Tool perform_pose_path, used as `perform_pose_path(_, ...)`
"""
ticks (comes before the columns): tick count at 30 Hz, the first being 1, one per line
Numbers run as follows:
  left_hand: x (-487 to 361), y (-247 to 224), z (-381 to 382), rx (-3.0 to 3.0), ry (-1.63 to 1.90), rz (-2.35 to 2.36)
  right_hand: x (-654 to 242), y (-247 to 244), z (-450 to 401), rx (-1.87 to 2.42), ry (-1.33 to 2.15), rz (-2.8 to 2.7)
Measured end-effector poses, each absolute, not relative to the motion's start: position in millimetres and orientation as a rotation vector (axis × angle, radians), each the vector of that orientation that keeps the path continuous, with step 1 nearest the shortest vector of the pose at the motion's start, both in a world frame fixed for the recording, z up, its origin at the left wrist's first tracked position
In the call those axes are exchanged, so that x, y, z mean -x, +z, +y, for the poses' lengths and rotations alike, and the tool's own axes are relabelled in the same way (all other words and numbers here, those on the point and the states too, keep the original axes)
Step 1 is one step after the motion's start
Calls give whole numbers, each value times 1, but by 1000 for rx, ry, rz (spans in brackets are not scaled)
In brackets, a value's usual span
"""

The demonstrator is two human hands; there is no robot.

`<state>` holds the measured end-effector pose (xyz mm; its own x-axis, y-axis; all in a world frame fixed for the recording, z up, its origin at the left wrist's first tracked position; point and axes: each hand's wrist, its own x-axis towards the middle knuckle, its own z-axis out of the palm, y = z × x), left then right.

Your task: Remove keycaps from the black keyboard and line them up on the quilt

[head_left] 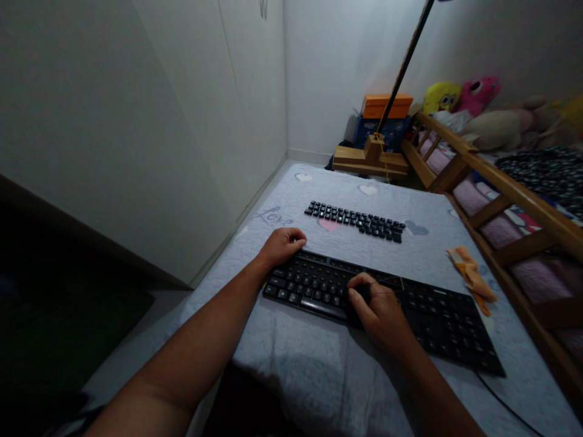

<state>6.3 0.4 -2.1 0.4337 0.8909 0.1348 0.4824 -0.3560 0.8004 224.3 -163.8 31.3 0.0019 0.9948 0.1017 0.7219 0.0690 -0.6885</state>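
Observation:
A black keyboard lies at a slant on the cloth-covered surface. At its far left corner, my left hand is closed with curled fingers against the edge. My right hand bends over the middle of the keyboard, thumb and index finger drawn together at the keys. Whatever is between those fingertips is hidden. Keycaps cover the near left rows, while some places in the far rows show bare sockets. Behind the keyboard, loose black keycaps are laid out in rows on the cloth.
Right of the keyboard lies an orange cloth item. A black cable runs off the near right corner. A wooden bed rail borders the right side, and a pale cabinet the left. Beyond stands a wooden base with a dark pole.

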Motion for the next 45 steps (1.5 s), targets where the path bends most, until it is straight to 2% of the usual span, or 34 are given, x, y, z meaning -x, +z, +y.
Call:
perform_pose_path(6, -7, -1, 0, -1998, 740, 1162, -225, 33, -163, 1735, 695, -1742)
perform_pose_path(27, -7, -2, 1, -1988, 745, 1146, -230, 18, -164, 1510, 493, -1997)
perform_pose_path(45, -7, -2, 1, -2000, 739, 1157, -227, 22, -160, 1708, 613, -1787)
